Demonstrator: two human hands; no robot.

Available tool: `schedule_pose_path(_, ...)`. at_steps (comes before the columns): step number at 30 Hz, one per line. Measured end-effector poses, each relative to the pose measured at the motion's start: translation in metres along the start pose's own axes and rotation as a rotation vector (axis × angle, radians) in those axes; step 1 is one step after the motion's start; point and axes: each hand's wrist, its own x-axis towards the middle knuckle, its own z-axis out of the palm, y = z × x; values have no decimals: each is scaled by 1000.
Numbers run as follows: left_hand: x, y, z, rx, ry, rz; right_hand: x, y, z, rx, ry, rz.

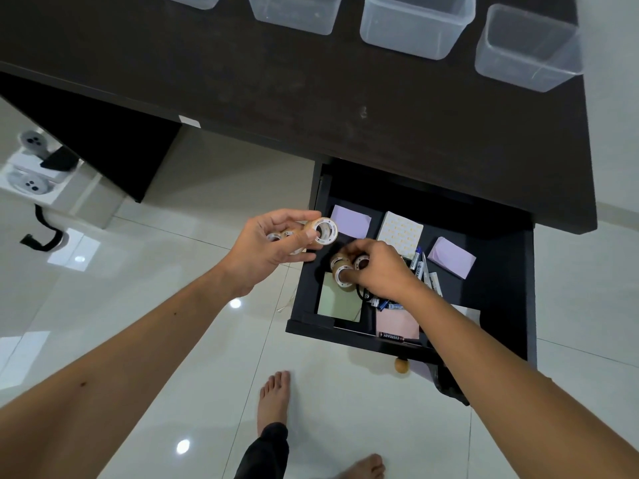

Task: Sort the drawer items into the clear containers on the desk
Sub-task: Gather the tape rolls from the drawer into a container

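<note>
My left hand (276,242) is closed around several small tape rolls (323,231), held just left of the open drawer (511,271). My right hand (375,267) reaches inside and pinches two more rolls (340,267) near the drawer's left side. I judge them light, stiff and smooth, so a fingertip through the core or a pinch across the rim should hold. A battery (391,336) at the front reads EVEREADY; the marker (417,262) lettering is too small to read. The clear containers (415,24) stand empty on the tabletop (242,81).
</note>
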Motion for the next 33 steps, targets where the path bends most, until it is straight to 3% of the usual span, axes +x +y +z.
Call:
schedule_pose_path(16, 7, 27, -6, -14, -14, 19, -19, -43, -49, 247, 96, -75)
schedule_pose_path(33, 76, 164, -117, -28, 123, 139, 85, -215, -117, 438, 150, -173)
